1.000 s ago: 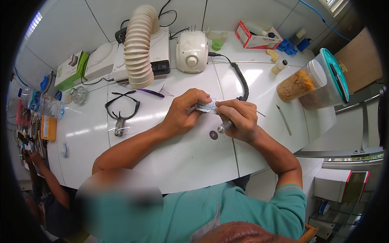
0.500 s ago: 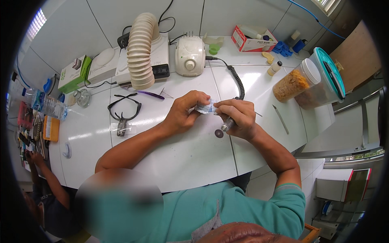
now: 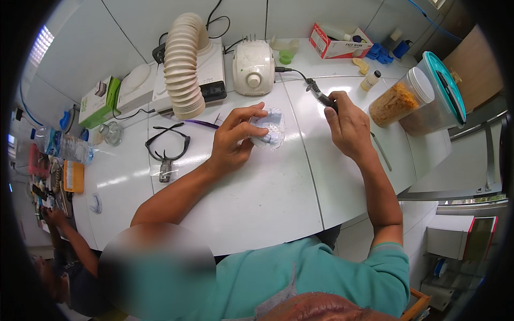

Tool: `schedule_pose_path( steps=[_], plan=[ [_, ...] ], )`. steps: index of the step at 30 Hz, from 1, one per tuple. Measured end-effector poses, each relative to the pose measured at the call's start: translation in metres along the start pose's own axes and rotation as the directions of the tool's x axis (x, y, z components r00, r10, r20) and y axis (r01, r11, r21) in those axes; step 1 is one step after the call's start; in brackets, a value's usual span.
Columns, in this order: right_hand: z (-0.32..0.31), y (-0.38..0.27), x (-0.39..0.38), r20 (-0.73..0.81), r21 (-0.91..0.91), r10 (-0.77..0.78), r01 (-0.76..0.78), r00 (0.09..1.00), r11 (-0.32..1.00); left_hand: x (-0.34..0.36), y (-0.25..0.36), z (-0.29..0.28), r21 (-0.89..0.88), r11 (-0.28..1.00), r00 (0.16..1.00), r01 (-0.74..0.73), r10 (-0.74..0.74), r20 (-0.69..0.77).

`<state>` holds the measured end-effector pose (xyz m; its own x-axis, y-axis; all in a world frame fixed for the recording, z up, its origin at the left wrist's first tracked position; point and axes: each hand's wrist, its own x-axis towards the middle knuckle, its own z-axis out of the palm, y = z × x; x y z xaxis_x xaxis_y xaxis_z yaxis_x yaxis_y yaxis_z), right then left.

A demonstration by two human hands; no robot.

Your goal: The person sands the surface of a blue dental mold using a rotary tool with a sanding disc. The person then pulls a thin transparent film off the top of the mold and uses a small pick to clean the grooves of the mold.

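Observation:
A clear, bluish piece of molded plastic with a ragged outline, like a dental tray (image 3: 274, 130), is gripped at its left side by the fingers of my left hand (image 3: 234, 138). It is held over the white table (image 3: 267, 198). Off to the right, my right hand (image 3: 349, 125) is closed round a dark rotary handpiece (image 3: 323, 99), whose working end is hidden by the hand. From the handpiece a coiled cord (image 3: 310, 85) leads back to a cream control box (image 3: 251, 67) with a knob.
A ribbed white hose (image 3: 184, 69) arches at the back left. Black glasses (image 3: 167, 143) lie left of my forearm. To the right are a slim metal tool (image 3: 381, 151), a small bottle (image 3: 370, 80) and an orange-filled jar (image 3: 399, 99). A co-worker's hands (image 3: 53, 216) are far left.
My right hand has moved right and away from the plastic piece, taking the handpiece along, now turned toward the back. My left hand has turned the piece so more of it shows.

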<state>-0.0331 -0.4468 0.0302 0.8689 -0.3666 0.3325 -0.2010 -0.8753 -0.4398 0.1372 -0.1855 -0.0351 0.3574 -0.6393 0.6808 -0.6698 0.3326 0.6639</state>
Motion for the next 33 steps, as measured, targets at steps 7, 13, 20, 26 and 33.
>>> schedule_pose_path(
  steps=[7,13,20,26,33],
  plan=[
    [0.038,0.011,0.001,0.101,-0.245,-0.204,0.223,0.974,0.943,0.000,-0.002,0.001,-0.072,0.992,0.995,-0.102,0.102,-0.005],
    [0.046,0.018,0.005,0.064,-0.265,-0.229,0.238,0.971,0.934,-0.001,-0.003,0.001,-0.068,0.987,0.989,-0.146,0.147,0.011],
    [0.050,0.022,0.006,0.052,-0.278,-0.217,0.223,0.975,0.934,-0.001,-0.004,0.002,-0.052,0.993,0.992,0.109,-0.106,0.063],
    [0.048,0.020,0.005,0.076,-0.281,-0.202,0.216,0.976,0.935,0.002,0.001,0.005,-0.166,0.955,0.969,0.246,-0.242,0.047],
    [0.047,0.019,0.006,0.078,-0.280,-0.206,0.220,0.975,0.935,0.002,0.000,0.006,-0.154,0.963,0.975,0.222,-0.222,0.017]
  ],
)
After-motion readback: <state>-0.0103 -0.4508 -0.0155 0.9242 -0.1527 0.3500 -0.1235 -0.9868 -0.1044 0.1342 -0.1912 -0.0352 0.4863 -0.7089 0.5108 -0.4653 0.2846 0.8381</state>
